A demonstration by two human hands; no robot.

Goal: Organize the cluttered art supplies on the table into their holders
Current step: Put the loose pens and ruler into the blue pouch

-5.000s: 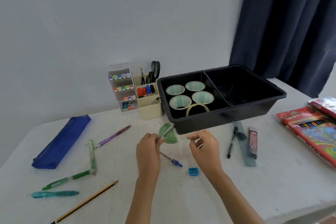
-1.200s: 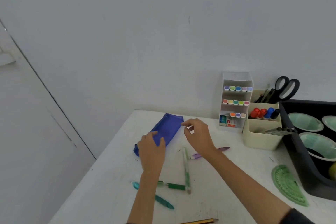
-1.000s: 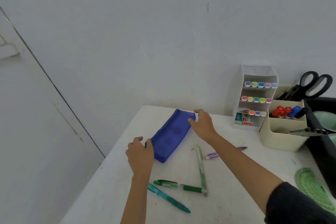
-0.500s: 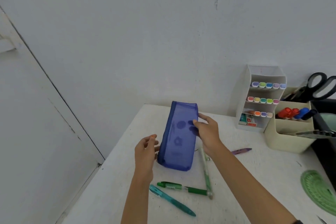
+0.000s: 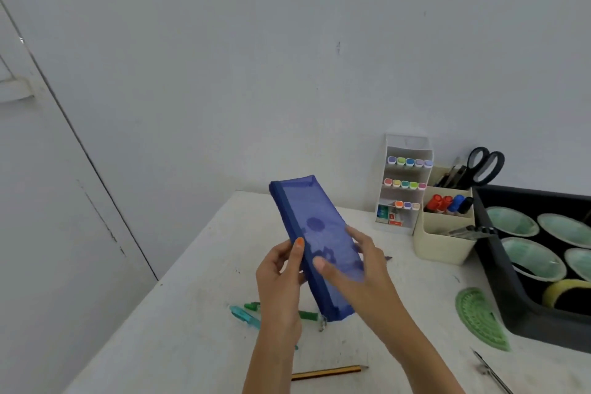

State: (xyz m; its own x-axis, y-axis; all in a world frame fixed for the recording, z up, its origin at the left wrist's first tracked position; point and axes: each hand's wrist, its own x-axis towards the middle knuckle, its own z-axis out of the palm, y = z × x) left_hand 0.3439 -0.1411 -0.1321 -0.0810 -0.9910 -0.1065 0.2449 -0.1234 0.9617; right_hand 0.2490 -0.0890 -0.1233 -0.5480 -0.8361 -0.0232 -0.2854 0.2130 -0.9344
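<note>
A pale grey wall (image 5: 287, 57) fills the upper half of the frame, with a white door panel (image 5: 48, 201) down the left side. Below it, a white table (image 5: 198, 313) runs from the centre to the bottom edge.

At the centre of the frame a blue mesh pencil case (image 5: 315, 233) is held in the air above the table, tilted, with its far end toward the wall and its near end low. Its zipper pull (image 5: 323, 325) hangs from the lower corner. The left hand (image 5: 281, 278) grips the case's left edge, its thumb with an orange nail pressed on the front. The right hand (image 5: 361, 275) grasps the other side, the thumb laid across the mesh face and the fingers wrapped round the right edge.

On the table under the hands lie a teal pen (image 5: 244, 317) and a green pen (image 5: 308, 315), partly hidden by the left wrist. A yellow-and-black pencil (image 5: 329, 372) lies near the bottom edge.

At the right, against the wall, stands a white marker rack (image 5: 406, 182) with rows of coloured caps. Just beside it is a beige holder (image 5: 444, 230) with red and blue markers (image 5: 447, 203) and black-handled scissors (image 5: 484, 166). A black tray (image 5: 550, 328) at the right edge holds several tape rolls (image 5: 532, 257). A green protractor (image 5: 479, 320) lies flat beside the tray's near corner.
</note>
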